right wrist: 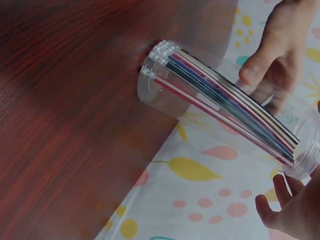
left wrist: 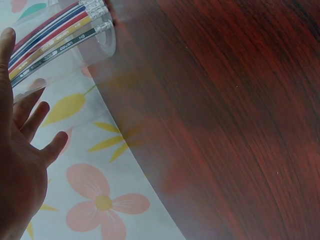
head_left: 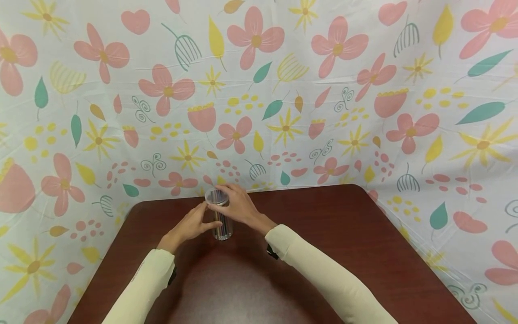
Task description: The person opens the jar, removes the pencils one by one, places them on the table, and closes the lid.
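Note:
A clear plastic jar (head_left: 223,231) stands on the table with several pencils (right wrist: 220,95) inside, their eraser ends at the bottom. In the wrist views the pencils show red, blue, dark green and yellowish barrels. My left hand (head_left: 189,226) holds the jar's side from the left, thumb across the near face and fingers partly hidden behind the clear wall. At the top, my right hand (head_left: 238,204) grips the round clear lid (head_left: 212,196) between thumb and fingers. In the right wrist view the right hand's smaller fingers (right wrist: 270,210) stick out below the lid.
The dark red-brown wooden table (head_left: 323,234) spreads around the jar. A white cloth with pink, yellow and green floral print (head_left: 275,135) hangs right behind the table's back edge and along both sides.

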{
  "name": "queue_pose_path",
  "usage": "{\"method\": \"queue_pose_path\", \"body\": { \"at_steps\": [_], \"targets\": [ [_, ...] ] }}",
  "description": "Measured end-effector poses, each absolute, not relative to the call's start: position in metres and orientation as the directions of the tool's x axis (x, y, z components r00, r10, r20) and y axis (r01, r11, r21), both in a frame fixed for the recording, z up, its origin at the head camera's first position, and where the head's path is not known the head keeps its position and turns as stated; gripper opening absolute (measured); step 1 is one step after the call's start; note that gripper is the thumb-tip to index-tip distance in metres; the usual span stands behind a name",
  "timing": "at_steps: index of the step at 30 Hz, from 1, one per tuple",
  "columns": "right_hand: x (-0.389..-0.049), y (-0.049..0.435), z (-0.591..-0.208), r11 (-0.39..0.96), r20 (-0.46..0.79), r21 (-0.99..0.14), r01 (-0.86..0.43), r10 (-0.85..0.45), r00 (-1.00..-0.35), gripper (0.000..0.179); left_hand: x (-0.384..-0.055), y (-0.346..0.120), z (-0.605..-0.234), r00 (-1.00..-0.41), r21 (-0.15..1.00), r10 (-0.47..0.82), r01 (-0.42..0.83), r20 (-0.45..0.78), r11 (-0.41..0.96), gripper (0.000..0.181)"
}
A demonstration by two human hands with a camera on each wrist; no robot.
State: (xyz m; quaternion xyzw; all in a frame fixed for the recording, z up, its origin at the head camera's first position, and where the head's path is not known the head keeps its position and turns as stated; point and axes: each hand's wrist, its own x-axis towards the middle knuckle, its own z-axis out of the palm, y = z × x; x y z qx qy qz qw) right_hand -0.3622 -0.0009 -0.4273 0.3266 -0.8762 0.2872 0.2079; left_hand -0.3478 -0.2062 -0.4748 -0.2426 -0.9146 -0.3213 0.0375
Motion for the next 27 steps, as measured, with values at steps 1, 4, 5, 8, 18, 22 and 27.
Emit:
{"method": "queue_pose_path", "body": {
  "at_steps": [1,4,5,8,18,22,27],
  "targets": [
    [-0.3622,-0.0008,-0.427,0.619,0.548,-0.368,-0.694,-0.459,-0.699,0.068,-0.3478,-0.2064,-0.4751,-0.879,0.57,0.42,0.468,0.224,0.675,0.096],
    [-0.3622,-0.0005,-0.4259,0.615,0.533,-0.369,-0.697,-0.474,-0.701,0.067,-0.3484,-0.2072,-0.4763,-0.874,0.565,0.427,0.478,0.231,0.672,0.094],
    [-0.3624,-0.0005,-0.4257,0.613,0.531,-0.37,-0.698,-0.477,-0.701,0.067,-0.3487,-0.2074,-0.4766,-0.869,0.561,0.434,0.487,0.238,0.669,0.094],
    [-0.3617,-0.0002,-0.4246,0.604,0.527,-0.378,-0.702,-0.483,-0.699,0.066,-0.3499,-0.208,-0.4775,-0.852,0.548,0.455,0.517,0.258,0.658,0.093],
    [-0.3623,-0.0005,-0.4235,0.609,0.521,-0.396,-0.687,-0.467,-0.714,0.065,-0.3482,-0.2067,-0.4769,-0.867,0.551,0.431,0.493,0.25,0.673,0.093],
    [-0.3639,-0.0002,-0.4221,0.612,0.538,-0.384,-0.692,-0.46,-0.706,0.066,-0.348,-0.2066,-0.4773,-0.883,0.553,0.409,0.466,0.232,0.691,0.093],
    [-0.3644,0.0011,-0.4194,0.612,0.544,-0.387,-0.69,-0.453,-0.707,0.067,-0.3474,-0.2073,-0.4779,-0.896,0.554,0.387,0.44,0.218,0.707,0.093]
  ]
}}
